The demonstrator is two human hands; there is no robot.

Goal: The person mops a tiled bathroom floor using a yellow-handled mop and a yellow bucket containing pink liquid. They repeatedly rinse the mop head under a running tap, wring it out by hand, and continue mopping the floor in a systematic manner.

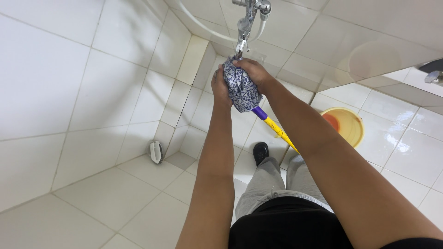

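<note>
Both my hands squeeze a bunched mop head (241,90) of blue and white patterned cloth, held up just under a chrome tap (243,27) on the tiled wall. My left hand (218,85) grips the cloth from the left side. My right hand (254,74) wraps over its top and right side. The mop's handle (276,129), purple at the collar and then yellow, slants down to the right behind my right forearm.
A yellow basin (350,124) with an orange inside stands on the wet white floor tiles at right. A white scrubbing brush (156,151) leans in the corner at the left wall. My black shoe (260,151) and grey trousers are below.
</note>
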